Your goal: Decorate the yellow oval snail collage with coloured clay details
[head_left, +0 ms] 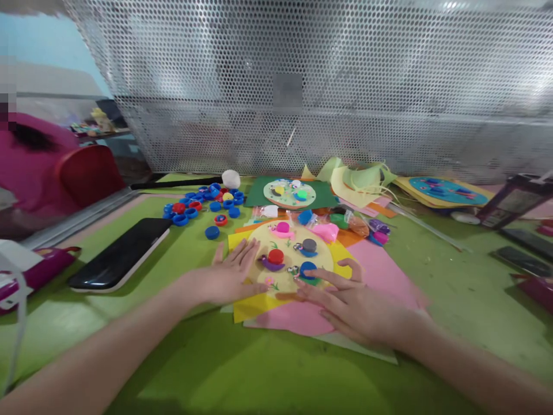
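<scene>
Head view, one frame, read left to right.

- Well left of my left hand: a black phone (pixel 118 253) lies face up on the green table (pixel 259 374).
- Beyond the left hand, up and left: loose bottle caps (pixel 203 202), mostly blue with a few red. They sit straight on the table, with no tray or bowl around them.
- Left hand (pixel 231 274): palm down, fingers spread and flat. The fingertips rest on the left edge of the yellow disc (pixel 291 242). It grips nothing.
- The yellow disc lies between my two hands, on top of a yellow sheet (pixel 246 308) and a pink sheet (pixel 389 276). Four caps stand on it: pink, grey, red and blue.
- Judgement: the disc looks thin, light and fairly stiff, and the sheets under it look soft and likely to slide. I cannot tell whether the caps are fixed. I would hold the disc by its bare rim at left and right and keep it level.
- Right hand (pixel 354 305): also flat and open, with the fingers pointing left along the near rim of the disc and the thumb raised by the right rim. It holds nothing.
- Just past the disc, beyond the right fingertips: small clear bags (pixel 345 222) with coloured lumps inside. I cannot make out what the lumps are.
</scene>
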Demonstrator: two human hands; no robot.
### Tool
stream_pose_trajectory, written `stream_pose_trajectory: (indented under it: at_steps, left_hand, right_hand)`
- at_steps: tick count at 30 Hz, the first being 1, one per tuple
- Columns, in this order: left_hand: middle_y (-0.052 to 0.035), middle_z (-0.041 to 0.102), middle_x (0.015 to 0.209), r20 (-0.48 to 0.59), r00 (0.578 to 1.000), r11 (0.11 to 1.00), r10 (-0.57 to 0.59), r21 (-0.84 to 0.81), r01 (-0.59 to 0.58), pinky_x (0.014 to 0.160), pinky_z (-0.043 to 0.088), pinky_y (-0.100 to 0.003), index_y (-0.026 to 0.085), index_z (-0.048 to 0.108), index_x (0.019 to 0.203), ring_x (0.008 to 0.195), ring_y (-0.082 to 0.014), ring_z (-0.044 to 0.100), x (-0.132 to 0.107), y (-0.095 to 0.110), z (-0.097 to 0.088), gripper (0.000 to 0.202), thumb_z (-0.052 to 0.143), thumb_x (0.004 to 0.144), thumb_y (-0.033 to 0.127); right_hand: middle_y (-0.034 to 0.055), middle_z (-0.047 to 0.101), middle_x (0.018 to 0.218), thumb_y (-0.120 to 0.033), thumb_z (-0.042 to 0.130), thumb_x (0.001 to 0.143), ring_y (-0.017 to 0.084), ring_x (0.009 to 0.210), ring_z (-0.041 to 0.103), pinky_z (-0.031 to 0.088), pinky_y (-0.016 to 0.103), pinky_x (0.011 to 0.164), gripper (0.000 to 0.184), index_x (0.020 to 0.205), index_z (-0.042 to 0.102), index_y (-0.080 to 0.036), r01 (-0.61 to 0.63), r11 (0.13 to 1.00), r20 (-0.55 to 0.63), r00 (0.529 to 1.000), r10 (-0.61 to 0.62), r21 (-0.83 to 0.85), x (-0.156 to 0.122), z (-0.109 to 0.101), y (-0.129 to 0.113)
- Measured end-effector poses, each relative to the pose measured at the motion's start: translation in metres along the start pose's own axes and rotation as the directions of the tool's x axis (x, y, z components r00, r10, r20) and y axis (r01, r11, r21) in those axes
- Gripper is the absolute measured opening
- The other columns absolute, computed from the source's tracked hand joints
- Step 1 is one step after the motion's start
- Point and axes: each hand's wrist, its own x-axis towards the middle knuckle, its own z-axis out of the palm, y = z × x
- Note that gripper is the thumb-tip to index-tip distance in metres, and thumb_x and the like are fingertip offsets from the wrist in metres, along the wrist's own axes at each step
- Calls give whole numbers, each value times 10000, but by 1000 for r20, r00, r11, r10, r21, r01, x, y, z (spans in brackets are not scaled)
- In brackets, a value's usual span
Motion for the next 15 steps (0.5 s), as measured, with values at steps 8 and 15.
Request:
stream_pose_trajectory:
  at_steps: [8,15]
  left_hand:
    - [-49,-217,1420,-3,1000,1000,-5,7,5,1006,-111,-571,183,-204,1348,1318,-304,-146,-2,2,-3,881,188,776,727]
    - [-48,-224,1419,1,1000,1000,3,-9,-3,1008,-102,-572,203,-203,1349,1317,-309,-147,-2,1,-2,890,174,758,751]
  right_hand:
    - [193,482,1272,-328,302,914,281,1279,295,453,459,843,537,1380,190,-87,-6,1000,-101,995,7,10,1,-5,-1]
    - [169,587,1151,-269,328,913,271,1257,342,380,506,918,469,1354,280,-116,0,1000,-49,999,0,-10,-3,-3,0]
